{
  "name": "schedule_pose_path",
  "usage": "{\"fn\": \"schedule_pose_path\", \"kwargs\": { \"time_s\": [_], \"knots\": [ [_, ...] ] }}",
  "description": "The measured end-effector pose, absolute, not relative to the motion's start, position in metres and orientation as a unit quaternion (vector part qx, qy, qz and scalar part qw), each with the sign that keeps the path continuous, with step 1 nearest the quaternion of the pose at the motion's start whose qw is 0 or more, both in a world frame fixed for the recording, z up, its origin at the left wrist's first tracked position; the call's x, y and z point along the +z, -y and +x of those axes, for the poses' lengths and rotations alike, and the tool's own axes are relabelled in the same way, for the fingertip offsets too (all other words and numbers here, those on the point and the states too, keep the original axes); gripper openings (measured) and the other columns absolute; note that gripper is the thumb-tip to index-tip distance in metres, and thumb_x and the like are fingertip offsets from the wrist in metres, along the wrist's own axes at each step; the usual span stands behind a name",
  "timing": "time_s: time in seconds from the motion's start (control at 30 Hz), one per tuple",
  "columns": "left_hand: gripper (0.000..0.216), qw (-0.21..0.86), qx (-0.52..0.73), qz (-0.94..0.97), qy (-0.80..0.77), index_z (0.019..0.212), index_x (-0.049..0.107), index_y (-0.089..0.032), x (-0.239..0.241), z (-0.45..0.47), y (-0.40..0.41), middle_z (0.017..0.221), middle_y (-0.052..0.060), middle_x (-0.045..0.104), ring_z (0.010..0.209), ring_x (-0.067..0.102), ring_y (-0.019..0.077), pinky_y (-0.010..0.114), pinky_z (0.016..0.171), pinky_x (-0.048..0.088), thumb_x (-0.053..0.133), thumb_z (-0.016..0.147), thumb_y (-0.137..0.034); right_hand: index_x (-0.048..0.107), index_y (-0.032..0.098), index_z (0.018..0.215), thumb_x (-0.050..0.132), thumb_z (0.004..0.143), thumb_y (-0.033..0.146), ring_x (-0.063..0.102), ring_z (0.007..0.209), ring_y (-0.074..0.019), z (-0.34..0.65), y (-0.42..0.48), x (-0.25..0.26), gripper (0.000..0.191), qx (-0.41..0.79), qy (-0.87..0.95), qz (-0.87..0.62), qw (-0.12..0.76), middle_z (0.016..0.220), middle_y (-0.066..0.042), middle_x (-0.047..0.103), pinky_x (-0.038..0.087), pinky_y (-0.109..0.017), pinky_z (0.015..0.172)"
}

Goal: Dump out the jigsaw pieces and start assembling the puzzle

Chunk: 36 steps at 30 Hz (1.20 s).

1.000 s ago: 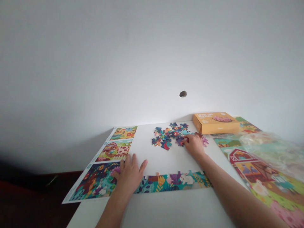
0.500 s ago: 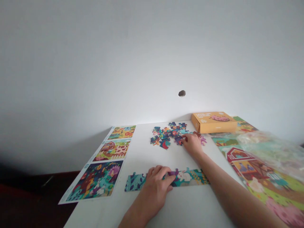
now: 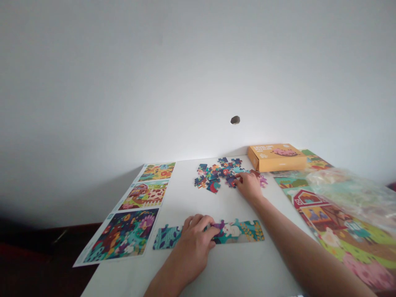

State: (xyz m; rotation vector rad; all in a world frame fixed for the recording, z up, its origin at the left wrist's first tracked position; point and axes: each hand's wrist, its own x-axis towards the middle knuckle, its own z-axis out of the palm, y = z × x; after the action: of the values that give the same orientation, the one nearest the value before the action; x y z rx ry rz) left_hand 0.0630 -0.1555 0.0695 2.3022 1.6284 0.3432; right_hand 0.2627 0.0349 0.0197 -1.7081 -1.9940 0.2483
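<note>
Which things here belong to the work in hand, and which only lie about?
In use: left hand on the joined puzzle strip; right hand at the loose pieces; picture sheet, probably as guide.
Lying about: orange box, finished puzzle, plastic bag.

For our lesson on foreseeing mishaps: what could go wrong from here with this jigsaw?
The left hand lies on the joined puzzle strip; a push could split its pieces apart. The right hand reaches into the loose pieces; a sweep might scatter them. The picture sheet seems to overhang the table at its left edge and could slip off.
</note>
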Motion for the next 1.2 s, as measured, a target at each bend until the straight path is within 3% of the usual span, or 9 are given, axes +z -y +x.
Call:
{"fn": "schedule_pose_path", "kwargs": {
  "time_s": [0.2,1.2],
  "knots": [
    [0.020,0.160,0.124,0.795,-0.571,0.094,0.067,-0.028,0.0715,0.0614,0.1561,0.110,-0.001,0.060,0.105,0.050,0.0204,0.038,0.096,0.034,0.062,0.082,-0.012,0.073,0.026,0.102,0.062,0.085,0.030,0.060,0.092,-0.0218,0.2628,-0.0350,0.0200,0.021,0.093,0.733,-0.628,0.245,0.095,-0.004,0.072,0.037,-0.031,0.081],
    [0.022,0.193,0.166,0.776,-0.577,0.090,0.066,-0.027,0.0700,0.0638,0.1559,0.107,0.000,0.058,0.105,0.049,0.0201,0.038,0.098,0.033,0.060,0.078,-0.010,0.072,0.027,0.102,0.061,0.086,0.031,0.057,0.101,-0.0234,0.2597,-0.0332,0.0197,0.020,0.086,0.732,-0.633,0.238,0.102,-0.004,0.071,0.034,-0.033,0.084]
  ]
}}
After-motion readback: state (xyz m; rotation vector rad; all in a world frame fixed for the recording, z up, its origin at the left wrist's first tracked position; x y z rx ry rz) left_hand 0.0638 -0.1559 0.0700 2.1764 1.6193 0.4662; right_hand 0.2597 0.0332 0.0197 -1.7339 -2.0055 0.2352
